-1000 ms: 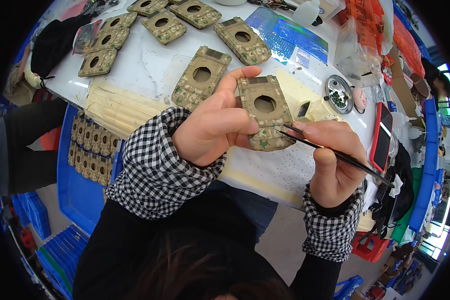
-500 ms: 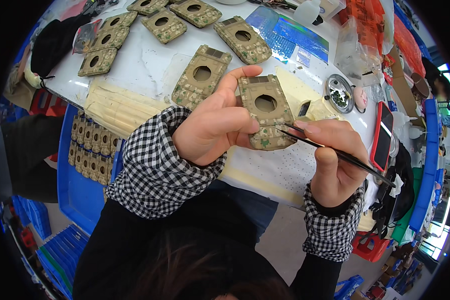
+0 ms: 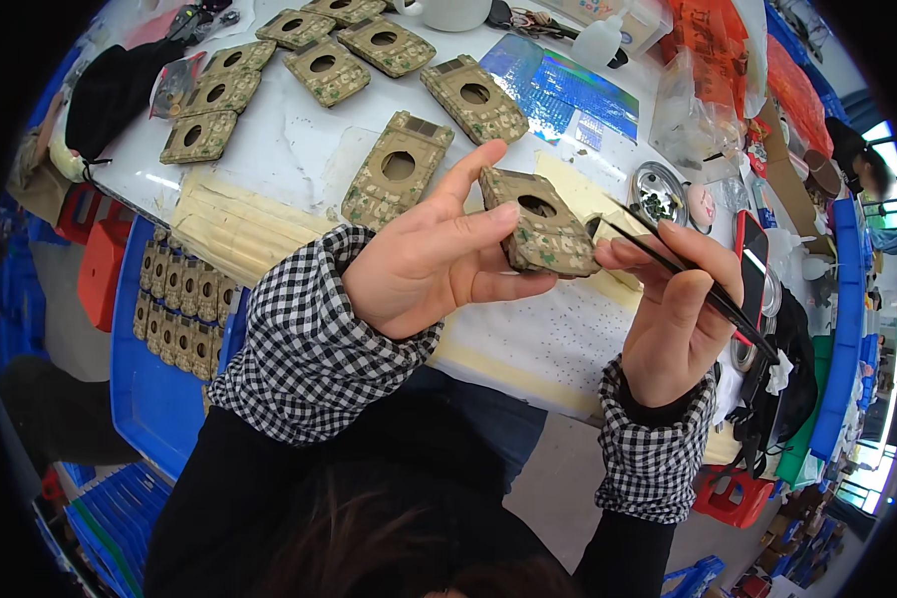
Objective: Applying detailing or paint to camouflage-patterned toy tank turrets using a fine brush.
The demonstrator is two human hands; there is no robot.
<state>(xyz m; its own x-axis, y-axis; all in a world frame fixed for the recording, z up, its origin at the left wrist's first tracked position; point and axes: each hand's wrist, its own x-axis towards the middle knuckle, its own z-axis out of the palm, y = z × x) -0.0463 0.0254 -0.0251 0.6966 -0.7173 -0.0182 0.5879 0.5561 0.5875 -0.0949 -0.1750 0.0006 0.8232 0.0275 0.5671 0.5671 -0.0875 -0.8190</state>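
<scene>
My left hand (image 3: 424, 249) grips a camouflage-patterned model tank hull (image 3: 553, 237) with a round hole in its top; thumb and fingers hold its left side, and the hull is tilted. In my right hand (image 3: 683, 299) are black tweezers (image 3: 713, 289), their tips pointing up and left, apart from the hull's top. The fingertips of that hand come close to the hull's right end; whether they touch it I cannot tell. Another hull (image 3: 374, 184) lies on the table just beyond my left hand, and one more hull (image 3: 488, 112) sits farther back.
Several hulls stand at the table's far left. At right are a round metal dish (image 3: 658, 189) with small dark bits, a red-cased phone (image 3: 752, 244) and plastic bags (image 3: 683, 105). A blue bin (image 3: 154, 389) with rows of small hulls sits at lower left.
The tweezer tips have come away from the hull's surface and swung upward. My left hand has tilted the hull, and my right fingers are nearer its end.
</scene>
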